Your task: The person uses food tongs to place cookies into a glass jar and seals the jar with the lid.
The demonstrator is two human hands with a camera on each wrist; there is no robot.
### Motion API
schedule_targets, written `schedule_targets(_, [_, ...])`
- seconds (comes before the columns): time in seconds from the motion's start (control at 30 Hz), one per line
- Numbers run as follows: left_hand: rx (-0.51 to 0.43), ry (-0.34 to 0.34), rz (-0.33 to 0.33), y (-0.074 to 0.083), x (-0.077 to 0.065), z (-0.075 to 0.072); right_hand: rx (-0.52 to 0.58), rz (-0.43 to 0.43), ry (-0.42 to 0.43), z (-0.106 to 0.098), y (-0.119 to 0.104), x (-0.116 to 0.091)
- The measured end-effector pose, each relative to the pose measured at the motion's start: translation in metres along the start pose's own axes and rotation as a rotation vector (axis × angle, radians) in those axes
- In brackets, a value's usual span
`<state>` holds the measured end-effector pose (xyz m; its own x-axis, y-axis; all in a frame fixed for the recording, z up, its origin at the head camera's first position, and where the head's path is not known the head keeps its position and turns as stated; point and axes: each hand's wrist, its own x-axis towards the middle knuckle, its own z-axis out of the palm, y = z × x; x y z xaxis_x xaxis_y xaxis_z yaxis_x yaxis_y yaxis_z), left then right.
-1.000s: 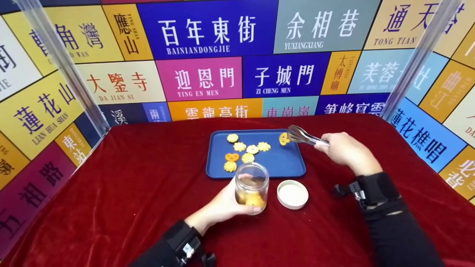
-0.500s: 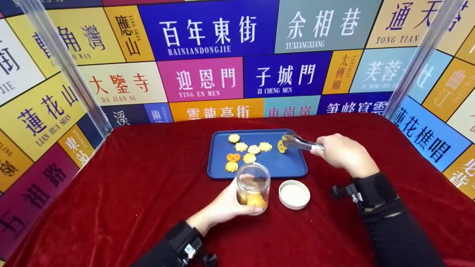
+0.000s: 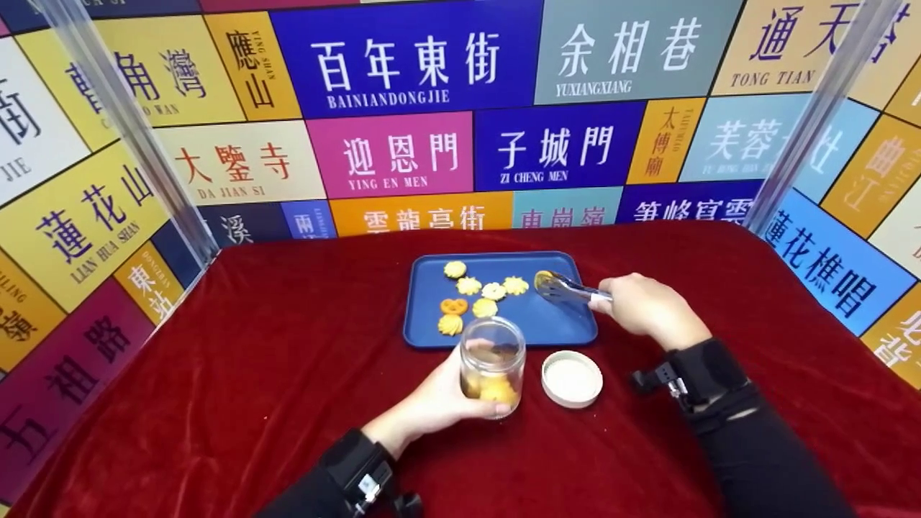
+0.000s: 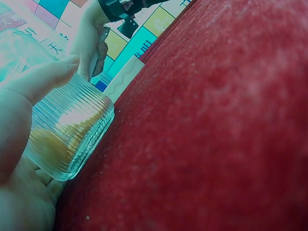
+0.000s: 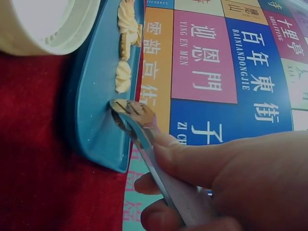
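My left hand (image 3: 440, 396) grips a clear glass jar (image 3: 492, 363) tilted slightly, with yellow cookies at its bottom. In the left wrist view the thumb lies across the ribbed jar (image 4: 72, 120). My right hand (image 3: 647, 306) holds metal tongs (image 3: 572, 290) by their handle, over the right part of a blue tray (image 3: 550, 327). A pretzel-shaped cookie (image 3: 545, 276) shows at the tips of the tongs, partly covered by them. On the tray's left half lie several swirl cookies (image 3: 485, 308) and another pretzel cookie (image 3: 453, 307). In the right wrist view the tongs (image 5: 144, 144) look nearly closed.
A pale round lid (image 3: 572, 379) lies upturned on the red cloth (image 3: 288, 403), right of the jar and in front of the tray. Behind the table stands a wall of coloured sign panels (image 3: 403, 65), with clear posts at both sides.
My right hand has moved left and toward me, bringing the tongs and the pretzel cookie nearer the tray's middle. The left hand and jar have stayed in place.
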<state>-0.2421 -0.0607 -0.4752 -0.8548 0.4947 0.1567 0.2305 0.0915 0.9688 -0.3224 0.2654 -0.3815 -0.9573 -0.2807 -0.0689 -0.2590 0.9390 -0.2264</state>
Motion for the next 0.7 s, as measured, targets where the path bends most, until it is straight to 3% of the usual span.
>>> schedule_targets(0.37, [-0.018, -0.007, 0.013, -0.001, 0.001, 0.001, 0.03, 0.04, 0.114, -0.002, 0.007, 0.001])
schedule_targets(0.7, [-0.014, -0.003, 0.003, -0.001, 0.0, 0.001, 0.088, 0.043, 0.105, -0.017, 0.004, -0.004])
